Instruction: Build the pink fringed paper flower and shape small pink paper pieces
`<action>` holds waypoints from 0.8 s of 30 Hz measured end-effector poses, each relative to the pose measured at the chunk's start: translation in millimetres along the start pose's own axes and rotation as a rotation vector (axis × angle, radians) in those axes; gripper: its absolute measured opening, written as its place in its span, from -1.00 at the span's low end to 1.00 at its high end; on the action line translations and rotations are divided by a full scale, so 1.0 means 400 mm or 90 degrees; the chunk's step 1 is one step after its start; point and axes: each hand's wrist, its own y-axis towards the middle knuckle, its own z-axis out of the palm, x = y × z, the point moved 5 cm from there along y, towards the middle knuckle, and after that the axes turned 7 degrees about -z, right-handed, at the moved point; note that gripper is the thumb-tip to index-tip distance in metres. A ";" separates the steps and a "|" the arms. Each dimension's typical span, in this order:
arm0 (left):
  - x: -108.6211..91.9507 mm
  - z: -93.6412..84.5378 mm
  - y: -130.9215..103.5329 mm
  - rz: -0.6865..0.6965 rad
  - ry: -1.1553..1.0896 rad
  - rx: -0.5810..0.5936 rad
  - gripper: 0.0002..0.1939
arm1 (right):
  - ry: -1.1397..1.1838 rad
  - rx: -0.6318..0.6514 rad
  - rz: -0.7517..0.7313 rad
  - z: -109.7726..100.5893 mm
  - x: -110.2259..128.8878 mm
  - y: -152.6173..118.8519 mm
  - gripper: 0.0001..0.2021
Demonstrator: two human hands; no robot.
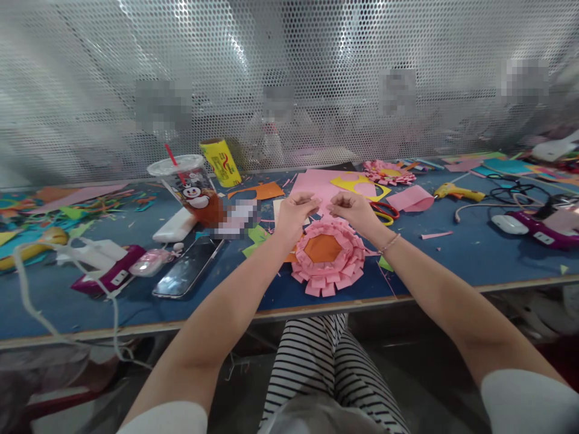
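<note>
My left hand (pixel 297 211) and my right hand (pixel 353 211) are raised close together above a pink paper flower (pixel 328 280). Fingers and thumb are pinched on each hand. Pink shows at the fingertips, but against the pink paper sheet (pixel 312 179) behind them I cannot make out what they hold. The flower lies flat near the table's front edge, with fringed pink petals in layers round an orange centre (pixel 322 248). Just beyond my right wrist lie scissors (pixel 384 212) with red and yellow handles.
To the left stand a drink cup (pixel 192 193) with a red straw and a yellow roll (pixel 221 163); a phone (pixel 187 268) lies nearer. Glue guns (pixel 461 191) (pixel 34 248) rest at both sides, with cables. A second pink flower (pixel 389 173) lies behind, before a perforated metal screen (pixel 316 78).
</note>
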 end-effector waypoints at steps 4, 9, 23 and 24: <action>0.012 0.011 -0.002 -0.030 -0.024 0.037 -0.71 | 0.025 -0.007 0.003 0.006 -0.005 -0.003 -0.75; 0.030 0.019 -0.002 -0.015 0.001 0.080 -0.71 | 0.027 0.003 0.019 0.009 -0.006 -0.001 -0.75; 0.007 -0.031 0.032 0.012 0.041 0.000 -0.74 | -0.935 0.314 0.325 -0.245 -0.132 -0.002 -0.61; 0.008 -0.030 0.030 0.001 0.031 -0.002 -0.74 | -0.937 0.312 0.326 -0.239 -0.129 -0.002 -0.60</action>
